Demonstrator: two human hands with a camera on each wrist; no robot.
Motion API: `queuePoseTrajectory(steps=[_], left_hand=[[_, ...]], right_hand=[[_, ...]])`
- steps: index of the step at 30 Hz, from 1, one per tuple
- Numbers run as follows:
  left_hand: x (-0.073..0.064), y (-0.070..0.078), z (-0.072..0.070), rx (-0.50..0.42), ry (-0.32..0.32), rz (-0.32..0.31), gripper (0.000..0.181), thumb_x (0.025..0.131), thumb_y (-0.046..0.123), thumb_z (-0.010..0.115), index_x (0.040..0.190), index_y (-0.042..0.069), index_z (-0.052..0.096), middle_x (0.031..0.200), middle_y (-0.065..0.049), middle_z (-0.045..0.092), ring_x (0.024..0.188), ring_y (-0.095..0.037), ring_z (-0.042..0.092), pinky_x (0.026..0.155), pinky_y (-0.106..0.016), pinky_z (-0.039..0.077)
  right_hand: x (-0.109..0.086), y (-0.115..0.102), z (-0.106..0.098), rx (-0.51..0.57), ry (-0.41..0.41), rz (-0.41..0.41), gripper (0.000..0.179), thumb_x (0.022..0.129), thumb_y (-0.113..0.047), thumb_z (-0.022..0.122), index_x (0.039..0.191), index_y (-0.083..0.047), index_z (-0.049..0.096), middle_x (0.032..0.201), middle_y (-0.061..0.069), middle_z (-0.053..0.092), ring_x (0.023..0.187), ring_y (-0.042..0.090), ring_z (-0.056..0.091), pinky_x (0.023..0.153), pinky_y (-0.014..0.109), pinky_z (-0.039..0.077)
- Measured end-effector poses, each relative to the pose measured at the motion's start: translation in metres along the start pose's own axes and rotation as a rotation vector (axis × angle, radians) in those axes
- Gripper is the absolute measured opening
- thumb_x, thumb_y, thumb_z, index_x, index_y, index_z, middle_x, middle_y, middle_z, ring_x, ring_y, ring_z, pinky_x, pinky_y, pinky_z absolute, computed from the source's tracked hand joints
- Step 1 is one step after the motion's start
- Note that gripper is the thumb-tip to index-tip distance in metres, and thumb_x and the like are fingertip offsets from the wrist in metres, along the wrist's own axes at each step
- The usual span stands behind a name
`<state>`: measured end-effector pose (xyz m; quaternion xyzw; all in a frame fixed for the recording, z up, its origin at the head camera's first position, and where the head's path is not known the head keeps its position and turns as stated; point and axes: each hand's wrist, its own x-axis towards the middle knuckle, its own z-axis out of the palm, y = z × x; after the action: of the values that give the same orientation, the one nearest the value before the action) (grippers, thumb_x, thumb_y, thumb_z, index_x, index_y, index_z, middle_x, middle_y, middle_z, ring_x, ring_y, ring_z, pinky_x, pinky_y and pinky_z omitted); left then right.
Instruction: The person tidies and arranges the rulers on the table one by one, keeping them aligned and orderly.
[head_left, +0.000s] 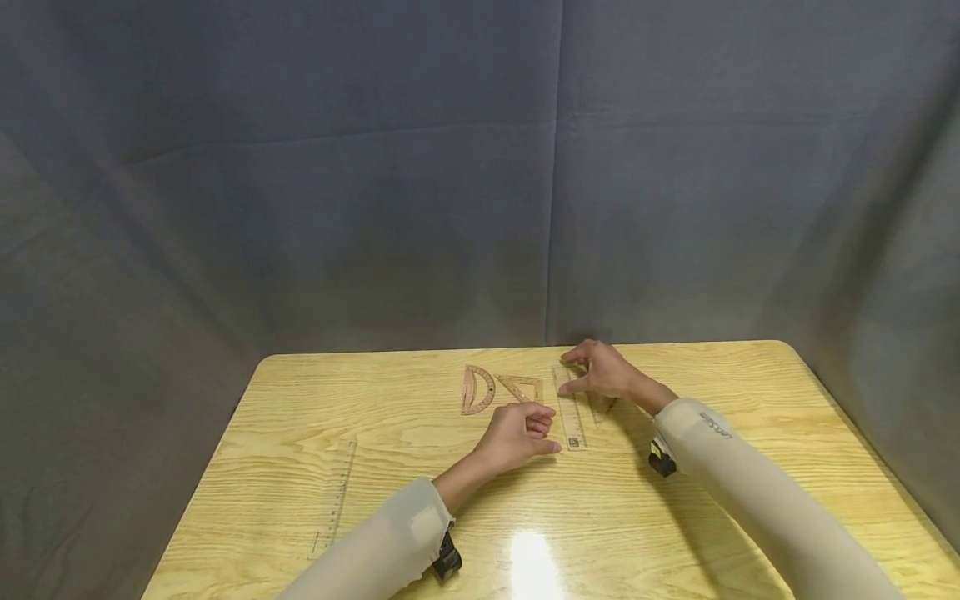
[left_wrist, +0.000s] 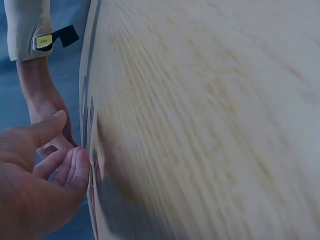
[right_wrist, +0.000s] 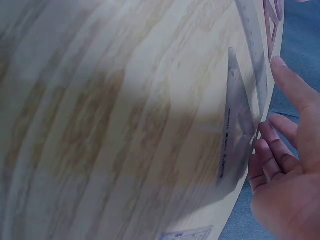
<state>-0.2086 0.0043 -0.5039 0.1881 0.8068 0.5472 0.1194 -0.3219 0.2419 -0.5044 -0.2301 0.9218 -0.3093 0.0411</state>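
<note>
A short clear ruler (head_left: 573, 425) lies on the table between the two hands. My right hand (head_left: 606, 372) is over its far end, thumb and fingers spread apart. Beneath that hand sits a clear set square (right_wrist: 234, 132), partly covered in the head view. My left hand (head_left: 513, 437) hovers left of the ruler's near half, its fingers loosely bent and holding nothing. Just beyond it lies a yellowish set square (head_left: 529, 385), partly hidden by the fingers. To the left of that is a pinkish protractor (head_left: 478, 390).
A longer clear ruler (head_left: 334, 500) lies at the left of the wooden table (head_left: 255, 483), near the left sleeve. Grey curtains (head_left: 420, 217) stand behind and at both sides. A blue-printed clear piece (right_wrist: 187, 233) shows at the bottom of the right wrist view.
</note>
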Motion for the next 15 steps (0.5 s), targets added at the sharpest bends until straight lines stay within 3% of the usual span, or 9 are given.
queuePoseTrajectory(steps=[15], left_hand=[[0.010, 0.002, 0.019, 0.063, 0.018, -0.027, 0.040, 0.083, -0.001, 0.089, 0.119, -0.007, 0.074, 0.109, -0.015, 0.076, 0.097, -0.024, 0.076, 0.083, -0.020, 0.060]], right_hand=[[0.000, -0.002, -0.001, -0.038, -0.027, -0.023, 0.061, 0.079, -0.025, 0.097, 0.126, 0.005, 0.073, 0.123, 0.022, 0.065, 0.106, 0.034, 0.061, 0.087, 0.046, 0.053]])
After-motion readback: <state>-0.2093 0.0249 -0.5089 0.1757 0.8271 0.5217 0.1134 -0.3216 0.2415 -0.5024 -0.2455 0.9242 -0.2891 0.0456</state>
